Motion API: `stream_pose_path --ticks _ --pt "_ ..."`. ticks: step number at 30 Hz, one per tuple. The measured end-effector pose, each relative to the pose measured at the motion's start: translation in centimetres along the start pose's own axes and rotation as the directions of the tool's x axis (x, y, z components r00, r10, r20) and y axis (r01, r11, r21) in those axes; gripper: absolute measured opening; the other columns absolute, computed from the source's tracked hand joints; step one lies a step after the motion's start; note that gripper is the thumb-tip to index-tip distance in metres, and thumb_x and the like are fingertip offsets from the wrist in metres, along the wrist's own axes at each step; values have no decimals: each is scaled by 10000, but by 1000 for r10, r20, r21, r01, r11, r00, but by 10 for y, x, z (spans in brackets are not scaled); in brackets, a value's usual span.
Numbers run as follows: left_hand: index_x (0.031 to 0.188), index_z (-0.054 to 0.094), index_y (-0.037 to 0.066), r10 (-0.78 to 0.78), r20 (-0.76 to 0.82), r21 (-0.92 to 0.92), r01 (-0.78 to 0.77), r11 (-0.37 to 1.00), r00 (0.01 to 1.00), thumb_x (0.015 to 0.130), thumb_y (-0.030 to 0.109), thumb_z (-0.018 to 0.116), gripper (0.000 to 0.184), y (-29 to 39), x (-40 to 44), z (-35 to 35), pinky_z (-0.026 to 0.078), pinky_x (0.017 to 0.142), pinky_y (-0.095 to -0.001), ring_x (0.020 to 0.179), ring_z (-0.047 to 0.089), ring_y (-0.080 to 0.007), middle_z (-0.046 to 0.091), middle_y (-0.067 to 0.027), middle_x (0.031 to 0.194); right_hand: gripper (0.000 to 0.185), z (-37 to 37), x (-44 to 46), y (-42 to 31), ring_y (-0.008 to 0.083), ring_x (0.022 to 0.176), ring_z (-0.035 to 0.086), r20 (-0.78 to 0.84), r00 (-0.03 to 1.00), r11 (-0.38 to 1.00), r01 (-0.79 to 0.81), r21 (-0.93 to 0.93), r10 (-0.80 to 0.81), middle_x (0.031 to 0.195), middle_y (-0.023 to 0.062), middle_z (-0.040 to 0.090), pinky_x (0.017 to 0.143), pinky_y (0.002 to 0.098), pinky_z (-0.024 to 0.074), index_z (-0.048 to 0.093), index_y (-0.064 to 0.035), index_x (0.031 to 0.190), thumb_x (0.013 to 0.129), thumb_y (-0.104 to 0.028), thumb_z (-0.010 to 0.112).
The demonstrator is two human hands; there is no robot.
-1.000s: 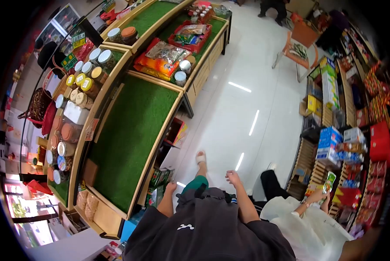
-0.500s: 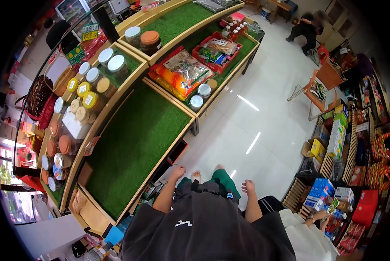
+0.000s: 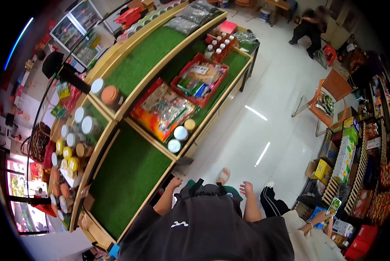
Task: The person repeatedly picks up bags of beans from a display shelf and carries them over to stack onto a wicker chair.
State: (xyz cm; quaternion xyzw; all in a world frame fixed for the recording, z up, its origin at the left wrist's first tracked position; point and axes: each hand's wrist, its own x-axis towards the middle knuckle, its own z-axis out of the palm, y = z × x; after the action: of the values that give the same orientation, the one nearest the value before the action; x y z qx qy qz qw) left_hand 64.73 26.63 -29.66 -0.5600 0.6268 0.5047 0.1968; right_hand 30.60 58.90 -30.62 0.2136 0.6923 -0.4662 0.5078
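My left hand (image 3: 174, 182) hangs at my side, nearest the wooden edge of the green-lined display shelf (image 3: 130, 165). It holds nothing that I can see, its fingers loosely bent and small in view. On the other side, my right hand (image 3: 246, 189) is held over the floor with its fingers apart and nothing in it. Ahead on the left, the upper section bears a red basket of packets (image 3: 200, 80), a bag of packaged goods (image 3: 164, 108) and white-lidded jars (image 3: 180, 133).
Beside me on the right, a person in a light top (image 3: 310, 237) holds a green packet (image 3: 333, 206). Another person (image 3: 310, 30) sits at the far end. An orange chair (image 3: 327, 102) and stocked racks (image 3: 340, 161) line the right. Pale tiled floor (image 3: 230, 135) runs ahead.
My view has moved forward along the display shelf, so its jars and baskets sit further left and nearer. My feet have stepped. The neighbouring person's green packet shows more fully.
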Motion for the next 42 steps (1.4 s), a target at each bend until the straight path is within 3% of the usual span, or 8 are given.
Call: stream_pose_path --ticks 4,10,20,22,26,34,40,42 --pt "1078 607 39 227 -169 -50 -238 970 959 798 342 556 415 96 38 15 486 810 -362 925 631 -287 660 -172 974 418 -17 28 -72 286 875 596 7 995 986 96 -136 -96 1029 151 621 688 415 490 466 -89 1225 858 -286 501" --pt "1096 594 48 439 -14 98 -436 895 898 804 329 575 405 255 44 11 483 837 -383 951 622 -331 654 -183 1000 457 -16 43 -171 276 879 599 -19 988 985 154 -80 -156 1057 150 616 694 401 496 444 -80 1256 859 -298 510" --pt "1144 574 40 437 117 179 -451 874 892 821 342 581 442 455 161 -37 468 878 -393 1008 601 -325 630 -202 1057 463 -59 87 -206 326 883 596 -171 971 971 -132 201 168 1150 175 577 698 433 513 406 -83 1271 879 -317 485" --pt "1088 559 10 610 -53 -200 -607 769 790 861 255 560 334 524 133 -74 485 813 -364 945 616 -285 638 -179 967 428 -59 71 -243 344 850 588 -111 977 975 -165 150 183 1129 168 569 662 456 506 427 -118 1222 848 -301 526" --pt "1112 552 34 787 -395 -130 -877 463 474 905 165 540 246 626 136 -144 493 770 -302 875 611 -189 613 -102 961 439 -56 152 -319 349 862 596 -121 987 990 -95 100 107 1101 177 575 647 457 503 429 -119 1225 844 -310 531" --pt "1164 523 12 343 -857 -184 -850 495 385 904 177 552 309 726 95 -333 485 788 -307 906 601 -204 542 -105 1095 442 80 218 -559 232 809 627 86 959 891 284 -355 -271 1008 133 638 641 358 520 503 -71 1198 842 -332 536" --pt "1211 454 -64 -1 -980 -122 -601 790 197 846 295 618 538 735 182 -402 462 830 -334 957 579 -247 487 -209 1183 358 165 263 -678 217 790 612 289 885 752 464 -468 -366 972 84 605 639 340 516 537 -94 1153 859 -297 532" --pt "1201 451 -85 -62 -935 -278 -614 739 349 830 313 631 573 739 211 -414 459 815 -324 942 578 -233 524 -192 1117 351 178 267 -706 216 793 612 347 883 751 457 -478 -316 978 80 601 640 341 516 536 -94 1154 864 -292 527"
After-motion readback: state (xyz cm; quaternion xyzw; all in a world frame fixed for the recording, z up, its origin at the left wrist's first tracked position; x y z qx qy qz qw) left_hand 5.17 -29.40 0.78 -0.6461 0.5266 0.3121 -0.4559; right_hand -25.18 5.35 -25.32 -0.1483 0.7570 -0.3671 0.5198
